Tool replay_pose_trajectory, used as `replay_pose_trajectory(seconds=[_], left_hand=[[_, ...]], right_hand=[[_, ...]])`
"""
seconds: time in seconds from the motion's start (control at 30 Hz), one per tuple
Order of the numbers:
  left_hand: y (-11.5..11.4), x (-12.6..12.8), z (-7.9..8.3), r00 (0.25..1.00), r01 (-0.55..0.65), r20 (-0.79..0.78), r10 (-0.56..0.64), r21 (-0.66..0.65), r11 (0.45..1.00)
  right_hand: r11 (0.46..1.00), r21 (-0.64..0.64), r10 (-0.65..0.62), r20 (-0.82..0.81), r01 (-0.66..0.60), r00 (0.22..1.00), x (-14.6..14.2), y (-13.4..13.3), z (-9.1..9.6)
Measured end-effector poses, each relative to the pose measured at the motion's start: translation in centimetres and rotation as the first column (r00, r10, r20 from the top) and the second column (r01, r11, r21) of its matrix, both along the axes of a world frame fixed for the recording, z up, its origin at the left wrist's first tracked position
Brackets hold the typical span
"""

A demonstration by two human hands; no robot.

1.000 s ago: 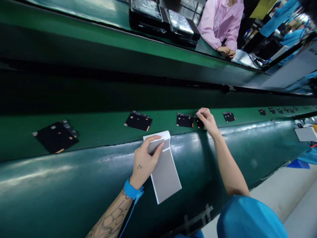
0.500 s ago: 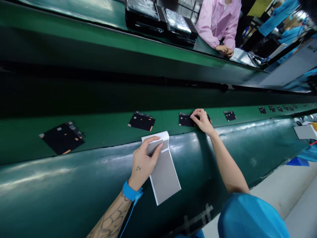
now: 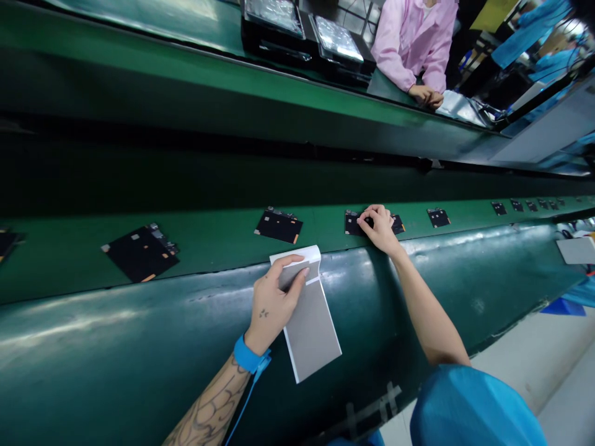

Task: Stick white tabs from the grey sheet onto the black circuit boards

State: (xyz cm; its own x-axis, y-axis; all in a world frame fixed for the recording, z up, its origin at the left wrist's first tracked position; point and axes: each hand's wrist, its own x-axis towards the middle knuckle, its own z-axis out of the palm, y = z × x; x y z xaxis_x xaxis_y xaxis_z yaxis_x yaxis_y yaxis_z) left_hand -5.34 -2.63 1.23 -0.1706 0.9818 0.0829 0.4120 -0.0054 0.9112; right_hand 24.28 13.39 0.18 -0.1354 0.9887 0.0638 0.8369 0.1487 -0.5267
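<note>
My left hand (image 3: 273,300) grips a grey sheet with white edges (image 3: 317,334), its top end curled over, thumb and fingers pinching it near the curl. The sheet lies over the near green ledge (image 3: 195,322). Over a flat black board (image 3: 352,224) on the green belt (image 3: 223,241) is my right hand (image 3: 380,229), thumb and forefinger brought together. Whatever is between those fingertips is too small or hidden to make out. The hand covers the middle of that board. To its left lies another black board (image 3: 279,225) with small parts along its far edge.
More black boards lie along the belt: a larger-looking one (image 3: 140,253) at left, one (image 3: 438,217) right of my hand, several farther off. Across the line, a person in pink (image 3: 413,43) rests their hands together beside black trays (image 3: 337,40). A blue wrist strap (image 3: 248,355) trails a cord.
The boards on the belt have shifted right, and another one shows at the left edge. My right hand stays over its board, which has slid right beneath it. My left hand keeps the sheet.
</note>
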Motion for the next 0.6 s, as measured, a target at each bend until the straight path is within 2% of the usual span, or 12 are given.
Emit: replay_pose_trajectory(seconds=[0.07, 0.13, 0.23, 0.3, 0.37, 0.43, 0.5, 0.53, 0.6], left_hand=[[0.1, 0.0, 0.0, 1.000, 0.005, 0.021, -0.006, 0.007, 1.000], [0.0, 0.0, 0.0, 0.999, 0.004, 0.045, -0.004, -0.010, 1.000], [-0.3, -0.7, 0.1, 0.997, 0.004, 0.075, 0.001, -0.066, 0.998], [-0.7, -1.6, 0.2, 0.997, 0.007, 0.077, 0.000, -0.086, 0.996], [-1.1, -2.6, 0.2, 0.997, 0.010, 0.071, -0.004, -0.080, 0.997], [-1.5, -3.4, 0.1, 0.997, 0.015, 0.080, -0.011, -0.050, 0.999], [-1.7, -4.0, 0.0, 0.994, 0.021, 0.106, -0.020, -0.010, 1.000], [-1.7, -4.1, -0.1, 0.992, 0.022, 0.121, -0.023, 0.005, 1.000], [-1.5, -4.2, -0.2, 0.988, 0.022, 0.150, -0.027, 0.032, 0.999]], right_hand=[[0.998, 0.038, -0.045, -0.043, 0.046, 0.998, 0.2, 0.3, -0.3], [0.986, 0.095, -0.122, -0.168, 0.140, 0.978, 0.4, 0.6, -0.4], [0.926, 0.149, -0.255, -0.428, 0.346, 0.867, 0.2, 0.4, 0.1], [0.896, 0.156, -0.275, -0.539, 0.415, 0.796, -1.0, -0.8, 1.1], [0.934, 0.153, -0.183, -0.572, 0.323, 0.800, -3.3, -3.0, 2.2], [0.988, 0.140, 0.017, -0.538, 0.069, 0.842, -6.5, -5.7, 3.3], [0.971, 0.152, 0.234, -0.459, -0.184, 0.857, -9.8, -8.4, 4.1], [0.950, 0.174, 0.309, -0.413, -0.258, 0.857, -11.3, -9.6, 4.3], [0.921, 0.238, 0.377, -0.332, -0.310, 0.865, -13.8, -11.1, 4.2]])
